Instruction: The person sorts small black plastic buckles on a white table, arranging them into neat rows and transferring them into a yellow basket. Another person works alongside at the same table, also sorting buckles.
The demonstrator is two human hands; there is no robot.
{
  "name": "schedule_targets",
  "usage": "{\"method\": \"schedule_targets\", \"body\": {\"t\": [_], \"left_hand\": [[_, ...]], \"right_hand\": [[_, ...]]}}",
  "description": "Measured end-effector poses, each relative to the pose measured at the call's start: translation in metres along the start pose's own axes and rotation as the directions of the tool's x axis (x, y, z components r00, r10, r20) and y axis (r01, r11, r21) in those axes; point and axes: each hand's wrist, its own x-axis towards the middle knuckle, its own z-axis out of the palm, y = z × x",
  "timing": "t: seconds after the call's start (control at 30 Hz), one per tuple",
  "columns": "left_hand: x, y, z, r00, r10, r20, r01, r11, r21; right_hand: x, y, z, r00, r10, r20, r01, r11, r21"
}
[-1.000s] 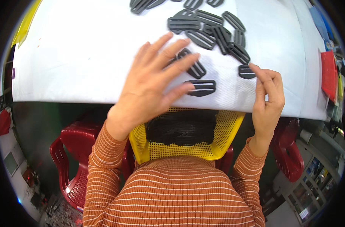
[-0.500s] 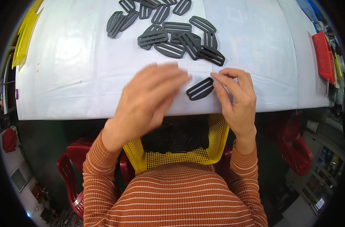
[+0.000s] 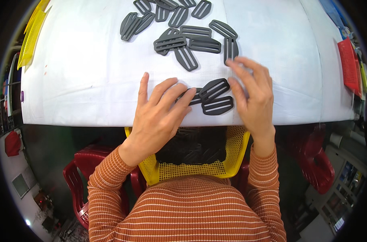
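Observation:
Three dark grey plastic slide buckles lie near the table's front edge between my hands. The upper buckle [image 3: 214, 89] overlaps a lower buckle [image 3: 217, 106], and a third buckle [image 3: 196, 96] is partly covered by my left fingertips. My left hand [image 3: 161, 105] is open, its fingers spread and resting on that third buckle. To the right, my right hand [image 3: 252, 94] is open too, with its thumb beside the upper buckle. Its index fingertip reaches the low end of a buckle standing lengthwise [image 3: 231, 48]; whether it touches is hard to tell.
Several more buckles [image 3: 195, 31] lie in a loose pile toward the far side of the white-covered table [image 3: 78, 80]. Below the front edge, a yellow mesh basket [image 3: 183, 171] holds dark contents. Another yellow basket [image 3: 32, 38] is at the left edge, a red basket [image 3: 348, 66] at the right.
Two buckles have come from the pile to the front edge, joining the one there. My right hand has let go of that one. My left fingers have lowered and spread onto a buckle.

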Motion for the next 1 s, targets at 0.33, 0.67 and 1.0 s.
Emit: {"method": "schedule_targets", "body": {"t": [0.33, 0.67, 1.0], "left_hand": [[-0.023, -0.026, -0.014, 0.959, -0.231, -0.165, 0.209, 0.968, -0.14], [-0.005, -0.008, -0.001, 0.964, -0.174, -0.2, 0.118, 0.957, -0.264], [-0.002, -0.006, 0.003, 0.962, -0.101, -0.253, 0.068, 0.988, -0.136]], "right_hand": [[0.024, -0.009, -0.008, 0.981, 0.057, 0.185, -0.067, 0.997, 0.044], [0.017, -0.003, -0.021, 0.966, 0.074, 0.248, -0.142, 0.953, 0.269], [-0.005, -0.01, -0.034, 0.97, 0.042, 0.24, -0.078, 0.986, 0.146]]}}
